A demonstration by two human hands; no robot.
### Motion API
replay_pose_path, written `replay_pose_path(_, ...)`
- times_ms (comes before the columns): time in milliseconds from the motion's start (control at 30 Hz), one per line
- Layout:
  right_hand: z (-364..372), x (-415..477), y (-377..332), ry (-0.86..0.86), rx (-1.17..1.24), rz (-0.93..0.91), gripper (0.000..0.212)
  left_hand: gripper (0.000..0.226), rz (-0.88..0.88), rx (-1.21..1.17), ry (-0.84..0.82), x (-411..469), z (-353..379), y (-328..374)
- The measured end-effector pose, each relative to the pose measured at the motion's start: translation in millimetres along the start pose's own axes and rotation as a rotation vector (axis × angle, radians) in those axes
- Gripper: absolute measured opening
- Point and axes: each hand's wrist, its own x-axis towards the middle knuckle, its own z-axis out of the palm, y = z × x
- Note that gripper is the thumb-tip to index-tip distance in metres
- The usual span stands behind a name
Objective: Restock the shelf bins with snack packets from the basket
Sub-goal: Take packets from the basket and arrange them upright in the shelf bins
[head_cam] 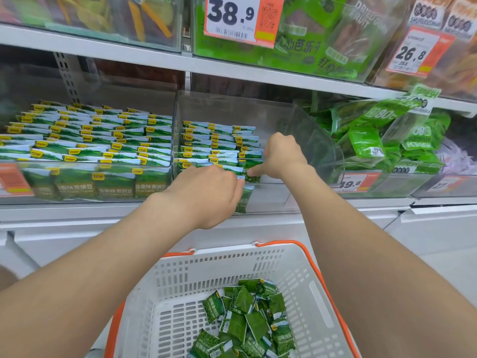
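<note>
White painted metal shelving carries a run of clear acrylic bins. The left-hand bin is packed across its width with upright green packets. The clear acrylic middle bin is only part filled. Three columns of upright green-and-white packets stand against its left wall, and the floor to their right is bare up to the curved right wall. The right-hand bin holds larger green pouches.

Below the shelf edge, the white perforated plastic basket with the orange rim sits close to my body. A loose heap of small green packets lies on its floor, so I judge the restocking well short of done.

Step in hand: seating one packet at the front of the third column. My left hand reaches over the front lip with its fingers curled onto the small green pea packet. My right hand pinches the same packet from the other side, thumb against its upper edge. The packet stands just inside the front wall, touching the row behind it.

Next move, as I judge it: let go, lift both wrists clear of the front lip, then drop to the basket for more. The shelf above limits upward travel, so the way out is back and down. Further columns should go into the bare right-hand part of the middle bin.
</note>
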Motion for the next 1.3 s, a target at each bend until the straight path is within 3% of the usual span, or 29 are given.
replay_pose_path(100,-3.0,-0.9,5.4,0.01,0.059,-0.005,0.057,0.043,-0.002,0.026,0.043,-1.4,2.1,1.9)
replay_pose_path(200,-6.0,-17.4,10.1,0.178,0.185,-0.119,0.009,0.035,-0.034,0.014,0.147,-1.7,6.5,8.0)
replay_pose_path(367,8.0,-86.2,22.0,0.715,0.435,-0.413,0.008,0.014,0.016,-0.103,0.48,-3.3,7.4,26.4)
replay_pose_path(467,35.5,-119.9,44.1,0.783,0.468,-0.442,0.013,0.012,0.064,-0.058,0.488,-12.6,13.7,45.4)
replay_pose_path(567,71.8,-136.7,75.5,0.596,0.451,-0.376,0.016,0.02,0.083,-0.012,0.217,-17.7,31.5,64.1)
replay_pose_path(733,129.4,-154.3,130.0,-0.037,0.282,-0.213,0.02,0.023,0.311,0.036,-0.321,-19.0,74.7,81.1)
replay_pose_path(900,197.9,-187.8,172.8,-0.607,-0.058,-0.08,0.018,0.023,0.401,0.091,-0.568,-21.2,109.2,98.3)
replay_pose_path(933,210.9,-199.4,178.7,-0.691,-0.103,-0.042,0.028,0.023,0.405,0.083,-0.6,-21.2,114.0,99.0)
replay_pose_path(1000,232.1,-218.7,188.5,-0.739,-0.123,-0.008,0.048,0.021,0.411,0.073,-0.644,-20.6,121.5,98.6)
replay_pose_path(1100,254.6,-227.1,196.3,-0.678,-0.09,-0.054,0.057,0.019,0.419,0.095,-0.668,-18.8,128.6,97.5)
replay_pose_path(1200,272.5,-220.0,202.8,-0.707,-0.03,0.016,0.07,0.019,0.415,0.105,-0.691,-18.0,137.3,95.3)
replay_pose_path(1300,288.4,-210.5,204.7,-0.771,-0.053,0.034,0.066,0.021,0.4,0.101,-0.714,-17.4,142.0,91.7)
